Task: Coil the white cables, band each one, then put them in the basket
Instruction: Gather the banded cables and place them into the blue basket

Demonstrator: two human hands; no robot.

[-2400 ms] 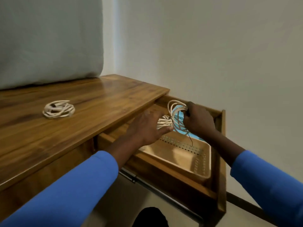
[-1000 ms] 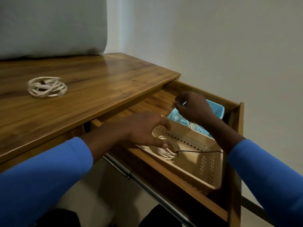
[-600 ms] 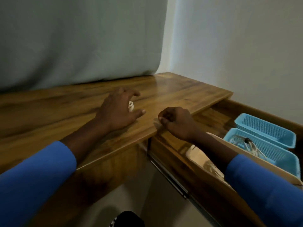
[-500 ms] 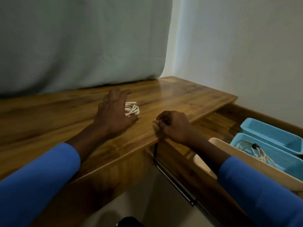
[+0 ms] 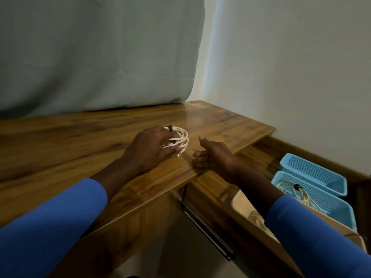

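Note:
A coiled white cable with a dark band on it is tilted up off the wooden desk top. My left hand grips it with fingers and thumb curled round the coil. My right hand hovers just right of it, fingers relaxed and holding nothing. In the pulled-out drawer a beige basket holds another white coil, mostly hidden by my right sleeve. A blue basket behind it holds a banded white coil.
A second blue basket sits at the back of the open drawer, which juts out to the right of the desk. A grey cloth hangs behind the desk, and a white wall stands on the right.
My left hand laid one coil in the beige basket, then went to the coil on the desk and took hold of it, tilting it up. My right hand has uncurled beside it.

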